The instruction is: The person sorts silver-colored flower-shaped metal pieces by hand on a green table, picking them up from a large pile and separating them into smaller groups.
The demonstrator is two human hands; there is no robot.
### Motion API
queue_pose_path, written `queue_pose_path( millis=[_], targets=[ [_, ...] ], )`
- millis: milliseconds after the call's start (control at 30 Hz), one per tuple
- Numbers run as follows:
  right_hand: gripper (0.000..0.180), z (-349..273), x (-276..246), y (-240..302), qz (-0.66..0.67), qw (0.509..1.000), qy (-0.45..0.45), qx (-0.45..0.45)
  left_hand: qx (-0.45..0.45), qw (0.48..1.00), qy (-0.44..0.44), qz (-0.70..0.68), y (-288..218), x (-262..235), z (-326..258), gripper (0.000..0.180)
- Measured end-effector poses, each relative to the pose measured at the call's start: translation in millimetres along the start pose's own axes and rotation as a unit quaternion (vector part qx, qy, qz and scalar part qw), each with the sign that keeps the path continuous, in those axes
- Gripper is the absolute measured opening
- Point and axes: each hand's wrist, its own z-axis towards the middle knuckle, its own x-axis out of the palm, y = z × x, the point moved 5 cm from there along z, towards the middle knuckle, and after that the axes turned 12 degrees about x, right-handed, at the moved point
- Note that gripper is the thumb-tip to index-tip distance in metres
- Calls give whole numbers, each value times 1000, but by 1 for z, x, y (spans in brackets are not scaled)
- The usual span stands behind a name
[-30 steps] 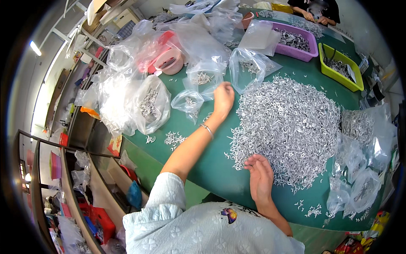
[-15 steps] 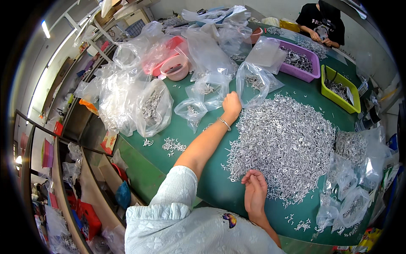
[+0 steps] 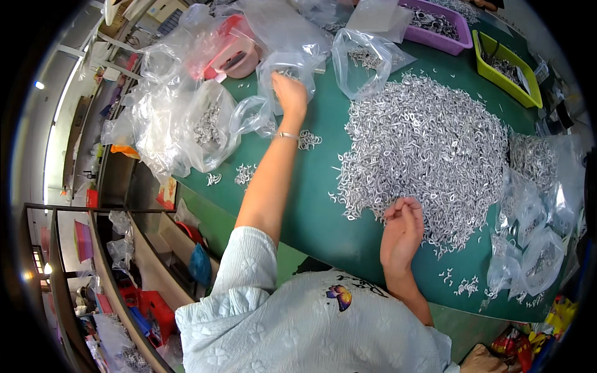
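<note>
A broad heap of small silver curved metal pieces (image 3: pixel 426 149) covers the middle of the green table (image 3: pixel 317 214). My left hand (image 3: pixel 291 96) is stretched out over the mouth of a clear plastic bag (image 3: pixel 287 61), its fingers closed. Whatever they hold is hidden. Right beside it, a smaller clear bag (image 3: pixel 252 117) lies with its mouth spread. At the heap's near edge is my right hand (image 3: pixel 402 233), palm turned inward and fingers curled together. I cannot make out a piece in it.
Small piles of metal pieces (image 3: pixel 309 140) lie left of the heap. Filled clear bags (image 3: pixel 214 124) and a pink tub (image 3: pixel 239 59) stand at far left. A purple basket (image 3: pixel 444 40) and a lime-green basket (image 3: pixel 510 84) are at far right, with more bags (image 3: pixel 541 261) nearer.
My left hand has moved left, from beside the heap to the bag's mouth. My right hand stays by the heap's near edge. The whole view has shifted, with the far table now higher.
</note>
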Motion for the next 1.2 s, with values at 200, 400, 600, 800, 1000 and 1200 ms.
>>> queue_pose_path(
  millis=[200,400,600,800,1000,1200],
  targets=[
    [21,6,-2,31,-244,969,35,-31,-63,987,142,-49,-13,4,-16,49],
    [48,15,44,42,-774,562,37,-289,169,858,339,-347,-113,-80,-125,50],
    [61,12,22,12,-850,470,129,-199,255,793,520,-189,-127,-114,-191,60],
    [48,-27,3,23,-850,464,198,-150,311,795,478,-209,-114,-142,-212,46],
    [30,-41,-23,49,-838,481,85,-244,249,830,436,-242,-94,-151,-199,34],
    [30,-42,-8,43,-783,570,9,-247,62,861,367,-348,-82,-127,-172,27]
  ],
)
